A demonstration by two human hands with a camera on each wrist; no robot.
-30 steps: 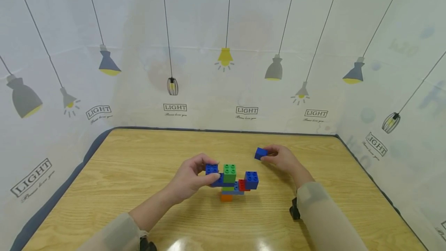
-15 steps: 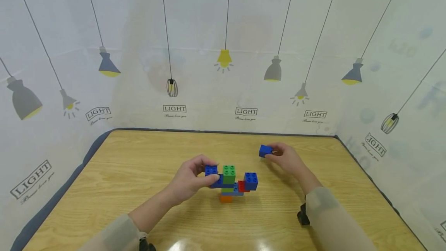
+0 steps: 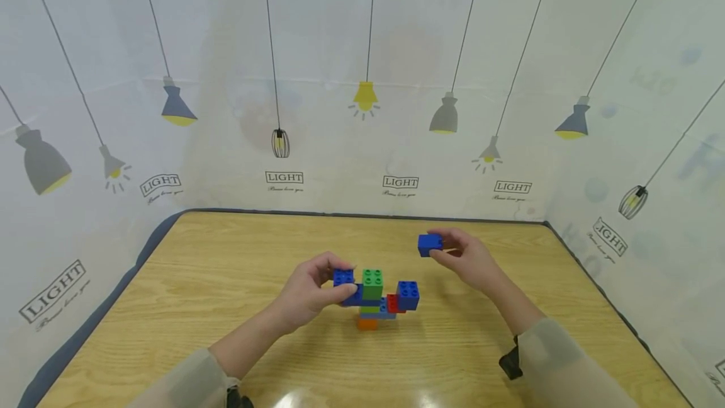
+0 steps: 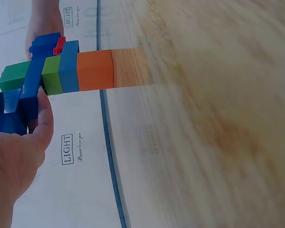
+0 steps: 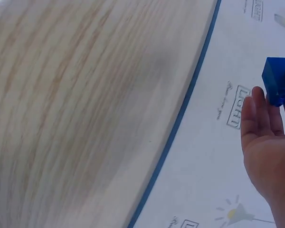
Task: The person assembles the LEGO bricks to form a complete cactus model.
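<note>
A stack of toy building bricks stands on the table, its orange brick point(image 3: 367, 322) at the bottom and a green brick point(image 3: 372, 283) on top. My left hand point(image 3: 303, 291) pinches the blue brick point(image 3: 343, 277) at the stack's left end between thumb and fingers. On the right arm of the stack sit a red brick point(image 3: 393, 303) and another blue brick point(image 3: 408, 294). Up and to the right of it, my right hand point(image 3: 474, 264) holds a loose blue brick point(image 3: 428, 245) above the table. In the right wrist view that blue brick point(image 5: 274, 78) has its studs toward the palm.
The wooden table point(image 3: 238, 244) has a dark edging point(image 3: 317, 212) along its back. Behind it hangs a pale backdrop point(image 3: 328, 156) printed with lamps. A dark wrist strap point(image 3: 511, 361) shows below the right sleeve point(image 3: 561, 357).
My right hand has moved a little right and away from the stack, with the loose blue brick turning in its fingers. My left hand and the stack have stayed in place.
</note>
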